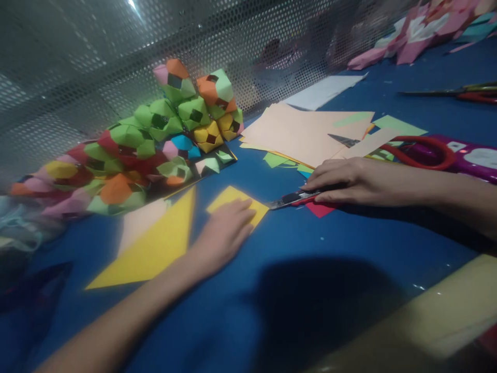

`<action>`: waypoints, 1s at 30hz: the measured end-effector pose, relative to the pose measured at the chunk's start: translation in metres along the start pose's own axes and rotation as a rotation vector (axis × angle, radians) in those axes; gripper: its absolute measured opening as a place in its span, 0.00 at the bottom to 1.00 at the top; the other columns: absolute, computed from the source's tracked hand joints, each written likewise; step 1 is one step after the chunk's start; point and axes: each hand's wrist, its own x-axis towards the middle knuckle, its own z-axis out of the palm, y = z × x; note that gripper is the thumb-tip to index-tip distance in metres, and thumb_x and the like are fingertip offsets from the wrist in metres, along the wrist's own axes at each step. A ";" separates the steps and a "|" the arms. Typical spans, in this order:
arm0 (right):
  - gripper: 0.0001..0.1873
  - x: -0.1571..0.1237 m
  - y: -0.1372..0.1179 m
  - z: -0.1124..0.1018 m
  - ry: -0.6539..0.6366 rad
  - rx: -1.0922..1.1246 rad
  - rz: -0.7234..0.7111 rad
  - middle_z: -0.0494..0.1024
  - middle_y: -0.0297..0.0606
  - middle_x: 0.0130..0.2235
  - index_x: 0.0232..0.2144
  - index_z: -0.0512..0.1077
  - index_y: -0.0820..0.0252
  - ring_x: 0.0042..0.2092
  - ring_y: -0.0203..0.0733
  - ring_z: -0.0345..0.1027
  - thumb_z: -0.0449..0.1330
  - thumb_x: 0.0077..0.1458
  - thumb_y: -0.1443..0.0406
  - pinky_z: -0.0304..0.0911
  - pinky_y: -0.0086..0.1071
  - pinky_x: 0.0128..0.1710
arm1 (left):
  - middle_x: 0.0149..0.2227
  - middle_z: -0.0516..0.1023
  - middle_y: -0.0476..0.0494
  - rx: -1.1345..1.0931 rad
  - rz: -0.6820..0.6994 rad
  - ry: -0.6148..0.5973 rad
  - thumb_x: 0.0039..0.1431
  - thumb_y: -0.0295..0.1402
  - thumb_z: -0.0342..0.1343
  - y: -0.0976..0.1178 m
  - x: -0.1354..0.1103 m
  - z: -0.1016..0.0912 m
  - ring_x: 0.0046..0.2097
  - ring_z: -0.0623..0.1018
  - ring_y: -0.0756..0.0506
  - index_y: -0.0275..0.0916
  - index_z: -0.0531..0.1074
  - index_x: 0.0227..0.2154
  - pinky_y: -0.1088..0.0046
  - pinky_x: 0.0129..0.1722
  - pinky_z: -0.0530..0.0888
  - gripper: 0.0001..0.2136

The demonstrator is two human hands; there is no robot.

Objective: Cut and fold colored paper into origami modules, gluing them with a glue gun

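My left hand (225, 233) lies flat, fingers together, on a small yellow paper square (233, 199) on the blue table (310, 248). My right hand (341, 178) rests palm down over a red utility knife (293, 198) whose blade points left toward the yellow square. A red paper scrap (320, 209) shows under that hand. A larger yellow paper triangle (155, 246) lies left of my left hand, with a pale peach piece (137, 223) beside it.
A pile of folded coloured paper modules (155, 134) sits against a perforated metal wall (116, 52). A stack of peach paper sheets (306, 134), red-handled scissors (423, 153), a purple case (473, 160) and pink paper pieces (411, 31) lie at the back right.
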 end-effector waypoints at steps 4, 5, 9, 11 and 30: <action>0.20 0.000 -0.004 0.000 -0.020 0.009 0.009 0.78 0.44 0.43 0.45 0.76 0.57 0.43 0.46 0.71 0.52 0.60 0.54 0.64 0.38 0.41 | 0.58 0.69 0.37 -0.004 -0.006 -0.008 0.66 0.36 0.42 -0.001 -0.001 0.000 0.60 0.66 0.40 0.38 0.69 0.49 0.53 0.60 0.63 0.15; 0.20 0.000 -0.004 0.001 -0.030 0.012 0.007 0.78 0.44 0.43 0.45 0.76 0.57 0.43 0.46 0.71 0.51 0.60 0.54 0.65 0.37 0.41 | 0.58 0.69 0.37 -0.004 -0.010 -0.008 0.66 0.36 0.43 -0.001 -0.001 0.000 0.60 0.66 0.40 0.37 0.68 0.49 0.53 0.60 0.63 0.15; 0.19 -0.001 -0.006 0.002 -0.031 0.016 0.010 0.78 0.44 0.43 0.44 0.76 0.58 0.42 0.45 0.71 0.52 0.61 0.55 0.65 0.36 0.39 | 0.57 0.69 0.35 -0.011 -0.040 -0.007 0.65 0.35 0.44 0.001 0.001 0.001 0.59 0.67 0.39 0.36 0.68 0.45 0.53 0.59 0.65 0.13; 0.18 -0.001 -0.006 0.002 -0.024 0.022 0.005 0.78 0.44 0.43 0.44 0.76 0.58 0.42 0.45 0.71 0.52 0.61 0.56 0.66 0.36 0.39 | 0.57 0.69 0.34 -0.015 -0.057 -0.008 0.65 0.35 0.44 0.003 0.001 0.000 0.59 0.68 0.39 0.36 0.68 0.43 0.53 0.58 0.66 0.11; 0.17 -0.003 -0.011 0.003 -0.038 0.013 -0.050 0.78 0.44 0.42 0.45 0.76 0.57 0.42 0.45 0.72 0.53 0.60 0.59 0.68 0.35 0.38 | 0.61 0.65 0.40 -0.055 -0.012 -0.094 0.66 0.32 0.40 -0.010 -0.002 -0.006 0.62 0.64 0.42 0.40 0.67 0.45 0.53 0.60 0.62 0.12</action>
